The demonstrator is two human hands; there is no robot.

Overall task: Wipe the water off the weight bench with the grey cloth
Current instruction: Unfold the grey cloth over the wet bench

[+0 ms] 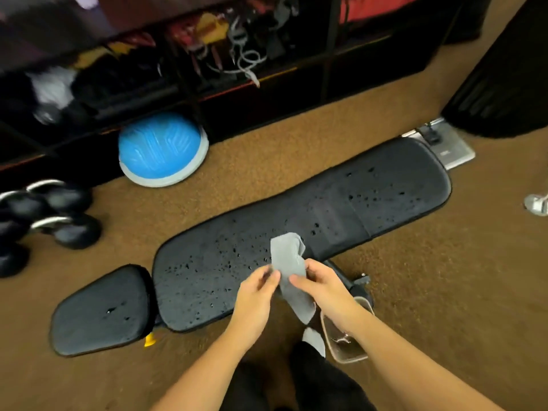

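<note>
A black padded weight bench (341, 203) lies flat across the brown carpet, running from lower left to upper right. Water drops dot its long pad and the small seat pad (100, 310). A grey cloth (289, 259) hangs bunched between both hands above the bench's near edge. My left hand (258, 289) pinches the cloth's left side with its fingertips. My right hand (320, 284) grips the cloth from the right. The cloth's lower end dangles toward my legs.
Black dumbbells (50, 215) lie on the carpet at the left. A blue balance dome (161, 149) leans against a dark shelf unit (207, 69) full of gear at the back. A metal bench foot (450, 146) sticks out at the far right. A small clear bin (344, 348) sits by my right forearm.
</note>
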